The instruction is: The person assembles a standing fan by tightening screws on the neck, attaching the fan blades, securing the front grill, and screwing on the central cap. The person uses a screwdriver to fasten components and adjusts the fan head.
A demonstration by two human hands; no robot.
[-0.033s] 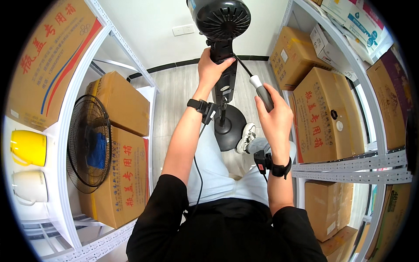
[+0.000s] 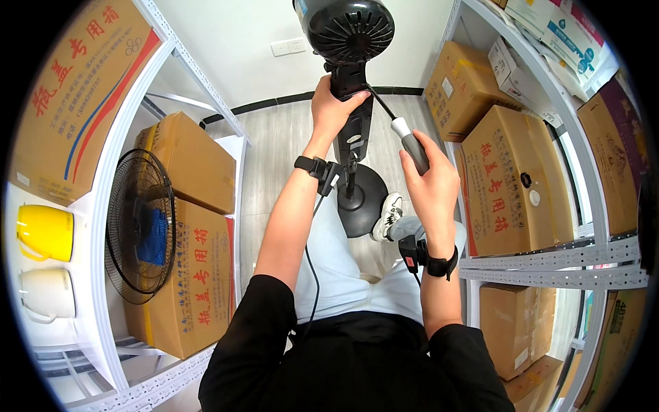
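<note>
A black pedestal fan stands in front of me, its vented motor housing (image 2: 353,34) at the top and its round base (image 2: 367,206) on the floor. My left hand (image 2: 331,113) is closed around the neck (image 2: 349,82) just below the housing, with the thumb across the front. In my right hand (image 2: 436,185) is a screwdriver (image 2: 412,147) with a grey and white handle, gripped between thumb and fingers. Its dark shaft slants up and left to the right side of the neck; the fan hides where the tip ends.
Metal shelving (image 2: 226,110) with cardboard boxes (image 2: 199,275) flanks me on the left, and more boxes (image 2: 515,178) fill the right shelves. A round black fan grille (image 2: 120,268) leans by the left boxes. Nearby sit a yellow mug (image 2: 44,230) and a white mug (image 2: 48,292).
The screwdriver handle and my right hand have shifted very slightly to the left. My left hand and the fan look the same.
</note>
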